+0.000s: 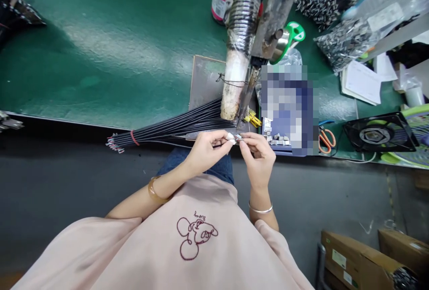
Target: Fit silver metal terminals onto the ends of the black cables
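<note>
My left hand (209, 150) is closed in a pinch, with white covers on its thumb and forefinger tips. A thin black cable runs from the left into this pinch. Facing it, my right hand (258, 155) pinches a small silvery connector (238, 137) between thumb and forefinger, right at the left fingertips. Whether cable and connector touch is too small to tell. Beyond the left hand lies a bundle of black cables (174, 122), bound by a red band (134, 138), with stripped wire ends at its left tip.
A white-ended duct hose (233, 84) and a metal arm (276, 13) hang just beyond my hands. At right are a partly pixelated blue tray (288, 152) with metal connectors, a yellow tool (253, 119), orange-handled scissors (326, 141) and a black fan (380, 134). A green-rimmed solder spool (288, 42) stands behind.
</note>
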The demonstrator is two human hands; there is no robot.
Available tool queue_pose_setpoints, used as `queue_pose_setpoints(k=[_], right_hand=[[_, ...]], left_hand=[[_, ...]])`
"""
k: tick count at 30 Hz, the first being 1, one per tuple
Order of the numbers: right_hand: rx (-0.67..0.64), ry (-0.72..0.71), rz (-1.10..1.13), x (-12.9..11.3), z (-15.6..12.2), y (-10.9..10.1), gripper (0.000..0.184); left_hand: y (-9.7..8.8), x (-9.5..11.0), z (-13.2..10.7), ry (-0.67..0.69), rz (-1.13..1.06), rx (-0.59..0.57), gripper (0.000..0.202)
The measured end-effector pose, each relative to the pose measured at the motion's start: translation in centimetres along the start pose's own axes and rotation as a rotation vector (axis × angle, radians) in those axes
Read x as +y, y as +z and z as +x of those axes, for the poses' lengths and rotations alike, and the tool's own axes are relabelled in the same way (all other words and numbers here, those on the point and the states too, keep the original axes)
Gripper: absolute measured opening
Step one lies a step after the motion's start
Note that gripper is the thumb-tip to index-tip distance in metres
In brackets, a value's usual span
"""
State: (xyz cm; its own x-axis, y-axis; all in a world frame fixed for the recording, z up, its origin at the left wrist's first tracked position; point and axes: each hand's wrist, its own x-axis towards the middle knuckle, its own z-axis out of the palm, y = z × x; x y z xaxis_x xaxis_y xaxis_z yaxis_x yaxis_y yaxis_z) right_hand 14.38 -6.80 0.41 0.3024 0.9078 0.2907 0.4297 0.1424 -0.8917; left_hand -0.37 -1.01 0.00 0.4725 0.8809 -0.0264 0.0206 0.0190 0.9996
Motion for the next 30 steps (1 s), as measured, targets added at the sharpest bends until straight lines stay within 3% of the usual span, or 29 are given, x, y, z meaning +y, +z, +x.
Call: queue_pose_setpoints(k=[7, 10, 12, 16, 18, 20, 23, 27, 30], right_hand=[[-0.043, 0.042, 0.036, 0.5, 0.2, 0.1, 0.005], [-0.052, -0.024, -0.049, 0.5, 0.1, -0.1, 0.007], [-0.062, -0.134, -0.171, 0.6, 0.1, -0.5, 0.009], [-0.108, -0.287, -0.355, 0.4, 0.2, -1.2, 0.014], [-0.094, -0.240, -0.315, 0.3, 0.1, -1.2, 0.013], [-0.060, -0.132, -0.188, 0.2, -0.1, -0.8, 0.009], [-0.015, -0.033, -0.056, 0.2, -0.4, 0.0, 0.007], [0.066, -0.129, -0.157, 0.3, -0.5, 0.4, 0.008], [0.156, -0.209, -0.216, 0.2, -0.4, 0.0, 0.013]], left_hand=[[0.3, -0.6, 0.0, -0.007, 0.005, 0.038, 0.016], [0.1, -0.5, 0.0, 0.007, 0.040, 0.031, 0.016], [-0.1, -0.5, 0.1, 0.072, 0.127, 0.022, 0.014], [-0.3, -0.6, 0.3, 0.340, 0.390, 0.027, 0.014], [-0.3, -0.7, 0.2, 0.448, 0.455, 0.045, 0.014], [-0.3, -0.8, 0.0, 0.470, 0.446, 0.039, 0.014], [-0.5, -0.7, -0.5, 0.325, 0.318, -0.016, 0.015], [-0.8, -0.2, -0.4, 0.029, -0.009, -0.079, 0.013], [-1.0, -0.2, 0.2, -0.081, -0.153, -0.098, 0.017]])
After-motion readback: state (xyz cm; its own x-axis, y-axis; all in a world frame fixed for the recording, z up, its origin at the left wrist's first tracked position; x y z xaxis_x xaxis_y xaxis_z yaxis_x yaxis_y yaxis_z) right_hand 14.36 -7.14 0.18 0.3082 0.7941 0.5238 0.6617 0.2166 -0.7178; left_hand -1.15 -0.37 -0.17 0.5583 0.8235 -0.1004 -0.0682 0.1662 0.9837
